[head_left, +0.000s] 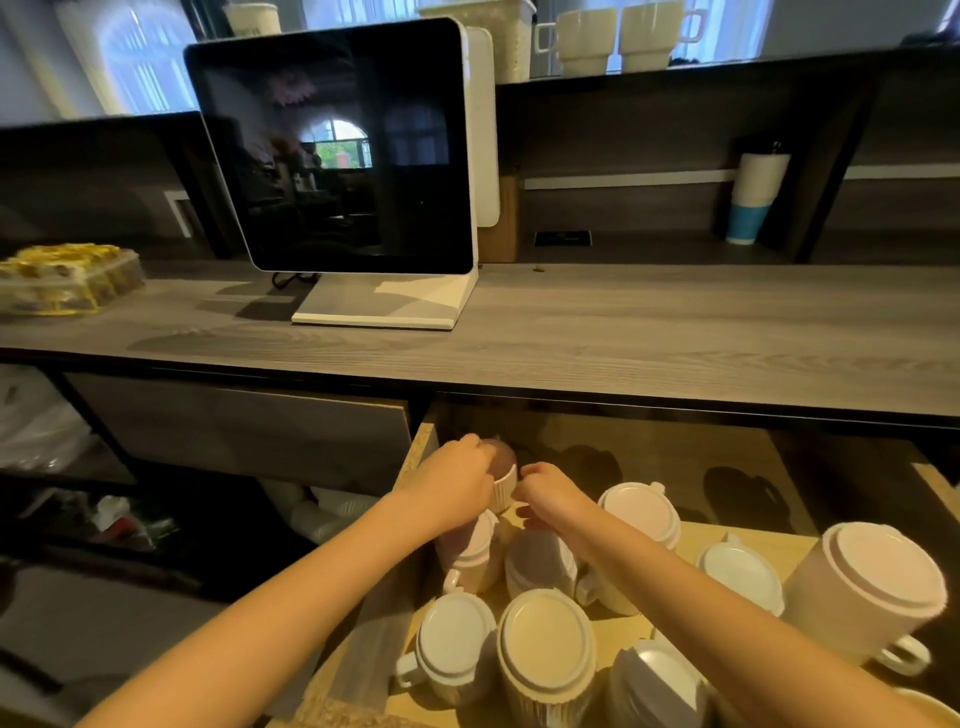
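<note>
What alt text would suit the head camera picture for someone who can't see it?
A person's left hand grips a white ribbed cup at the back of an open drawer, the right hand close beside it. Upside-down white mugs fill the drawer's front; a dark monitor stands on the counter above.

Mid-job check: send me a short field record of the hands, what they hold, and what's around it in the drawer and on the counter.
left hand: grips the cup from its left
right hand: holds the cup's right side
cup: white, ribbed, at the back of the drawer
drawer: pulled out below the counter
mugs: several, white, bottoms up, in the drawer
counter: bears a monitor, screen dark, and a pastry box at far left
</note>
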